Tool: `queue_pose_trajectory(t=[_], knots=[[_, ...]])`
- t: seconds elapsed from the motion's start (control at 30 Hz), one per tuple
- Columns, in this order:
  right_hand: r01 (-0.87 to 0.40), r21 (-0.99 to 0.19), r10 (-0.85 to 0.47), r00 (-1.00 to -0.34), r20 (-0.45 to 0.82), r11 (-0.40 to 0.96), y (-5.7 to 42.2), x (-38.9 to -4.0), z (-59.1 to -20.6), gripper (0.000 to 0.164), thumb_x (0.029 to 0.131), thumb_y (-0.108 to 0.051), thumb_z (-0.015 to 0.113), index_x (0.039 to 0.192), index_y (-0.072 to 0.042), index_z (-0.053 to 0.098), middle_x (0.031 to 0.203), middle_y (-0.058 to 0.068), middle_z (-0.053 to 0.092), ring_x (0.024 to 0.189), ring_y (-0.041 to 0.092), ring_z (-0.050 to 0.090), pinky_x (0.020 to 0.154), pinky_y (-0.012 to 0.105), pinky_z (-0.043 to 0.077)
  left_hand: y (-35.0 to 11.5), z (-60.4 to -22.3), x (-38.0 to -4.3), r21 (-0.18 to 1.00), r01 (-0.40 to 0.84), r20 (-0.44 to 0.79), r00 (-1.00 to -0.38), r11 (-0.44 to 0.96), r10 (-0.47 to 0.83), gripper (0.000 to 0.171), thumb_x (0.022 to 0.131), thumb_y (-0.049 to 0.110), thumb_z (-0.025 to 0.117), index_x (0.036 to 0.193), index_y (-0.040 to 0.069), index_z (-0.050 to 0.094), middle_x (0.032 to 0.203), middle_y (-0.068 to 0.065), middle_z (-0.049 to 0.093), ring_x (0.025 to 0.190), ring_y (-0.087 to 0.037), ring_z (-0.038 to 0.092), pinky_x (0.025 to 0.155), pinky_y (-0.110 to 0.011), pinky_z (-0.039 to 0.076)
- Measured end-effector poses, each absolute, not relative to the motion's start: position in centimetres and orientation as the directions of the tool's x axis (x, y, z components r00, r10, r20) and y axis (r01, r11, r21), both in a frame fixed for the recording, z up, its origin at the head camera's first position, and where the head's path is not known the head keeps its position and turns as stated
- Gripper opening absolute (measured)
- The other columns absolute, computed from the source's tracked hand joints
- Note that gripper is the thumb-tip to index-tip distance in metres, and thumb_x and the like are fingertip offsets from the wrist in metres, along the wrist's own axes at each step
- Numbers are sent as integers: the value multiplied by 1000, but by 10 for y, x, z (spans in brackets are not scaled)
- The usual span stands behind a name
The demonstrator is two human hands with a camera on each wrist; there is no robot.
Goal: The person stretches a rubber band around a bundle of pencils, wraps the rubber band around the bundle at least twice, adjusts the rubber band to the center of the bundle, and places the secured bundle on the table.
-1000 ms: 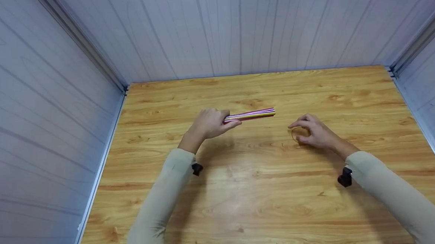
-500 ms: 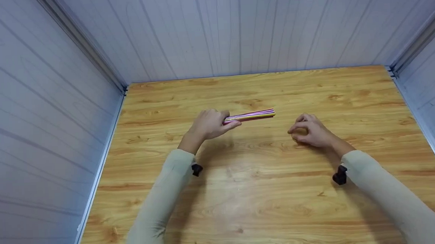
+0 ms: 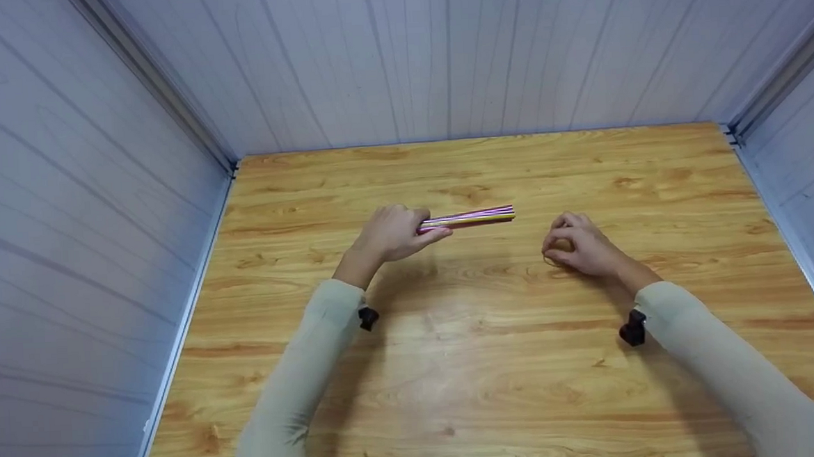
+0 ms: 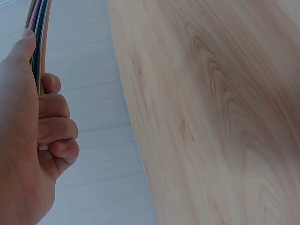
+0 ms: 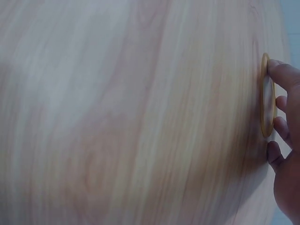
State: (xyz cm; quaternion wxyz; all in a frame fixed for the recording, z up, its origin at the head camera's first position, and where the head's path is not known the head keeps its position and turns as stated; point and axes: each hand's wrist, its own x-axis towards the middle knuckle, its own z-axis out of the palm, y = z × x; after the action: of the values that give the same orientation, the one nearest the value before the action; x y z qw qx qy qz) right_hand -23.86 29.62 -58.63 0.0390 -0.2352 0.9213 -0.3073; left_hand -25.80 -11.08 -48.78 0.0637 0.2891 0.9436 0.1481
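A bundle of slim pencil-like sticks (image 3: 472, 217), purple, white and yellow along its visible side, points rightward above the table in the head view. My left hand (image 3: 393, 233) grips one end of it, the fingers curled round and the thumb lying along the sticks. In the left wrist view the bundle (image 4: 41, 42) rises past my thumb, and a pale tip shows between the curled fingers. Off to the right, my right hand (image 3: 582, 247) holds a thin yellow rubber band (image 5: 262, 93) at its bent fingertips. The band hangs as a long narrow loop in the right wrist view.
A wood-grain table (image 3: 457, 393) lies under both hands. Pale panels stand around it: a back wall (image 3: 398, 62), a left wall (image 3: 66, 239) and a right wall (image 3: 808, 166). A small black device (image 3: 368, 318) sits at the left cuff, another black device (image 3: 633, 328) at the right.
The fingertips and thumb of my right hand have drawn closer together round the rubber band, and that wrist has shifted slightly left. The bundle's free end has dipped slightly; my left hand stays put.
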Motion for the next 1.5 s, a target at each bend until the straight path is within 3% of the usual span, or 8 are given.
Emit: queue_pose_trajectory(t=[0.3,0.6,0.67,0.77,0.9,1.07,1.3,1.5], knots=[[-396,-578,-462,-886,36,714,299,-238,-587,11,109,-17,77,99,-13,80,125,18,62,121,40,51,104,60,42,-114,-490,-259,315,532,-46,-819,786,572,60,113,65,55,96,9,68,67,5,41,61,-12,36,64,-30,31],[-391,-613,-434,-897,86,686,303,-238,-580,8,109,-11,75,103,-8,79,124,20,67,120,42,57,106,59,46,-115,-490,-260,308,534,-54,-816,787,575,60,113,66,54,94,10,66,67,5,40,62,-12,35,63,-31,30],[-383,-632,-412,-904,109,674,304,-240,-575,8,109,-10,74,105,-5,78,122,20,68,120,41,62,106,55,50,-115,-490,-260,303,535,-54,-817,789,574,60,113,66,54,96,10,67,68,4,41,62,-13,36,64,-31,31],[-362,-663,-366,-920,140,655,307,-243,-566,9,111,-9,72,109,-3,78,118,19,71,115,33,68,96,36,56,-116,-491,-260,298,535,-56,-817,791,574,60,113,66,54,98,9,68,70,4,44,64,-13,38,65,-31,32],[-339,-679,-306,-936,174,652,311,-246,-552,12,112,-12,70,113,-2,77,115,18,73,107,7,64,82,15,47,-117,-491,-259,296,536,-55,-817,791,574,59,113,66,55,97,10,66,70,4,45,64,-13,39,65,-31,33],[-332,-683,-232,-943,237,651,315,-253,-533,15,113,-12,69,115,0,77,111,20,76,95,-12,56,82,10,43,-117,-490,-259,299,538,-43,-817,788,574,59,113,66,55,93,11,63,68,5,42,63,-13,37,64,-31,32],[-302,-770,-136,-952,274,562,313,-256,-524,16,110,-10,72,114,4,81,107,27,83,87,-13,68,80,5,51,-118,-493,-257,305,534,-42,-820,789,571,60,113,66,55,93,11,65,69,5,42,64,-13,39,65,-31,33],[-240,-902,-81,-971,226,359,309,-253,-525,23,110,-8,73,117,13,77,94,-4,85,85,-5,76,81,11,60,-119,-494,-257,304,531,-40,-822,791,567,60,113,66,55,95,10,68,69,4,44,64,-13,40,65,-31,34]])
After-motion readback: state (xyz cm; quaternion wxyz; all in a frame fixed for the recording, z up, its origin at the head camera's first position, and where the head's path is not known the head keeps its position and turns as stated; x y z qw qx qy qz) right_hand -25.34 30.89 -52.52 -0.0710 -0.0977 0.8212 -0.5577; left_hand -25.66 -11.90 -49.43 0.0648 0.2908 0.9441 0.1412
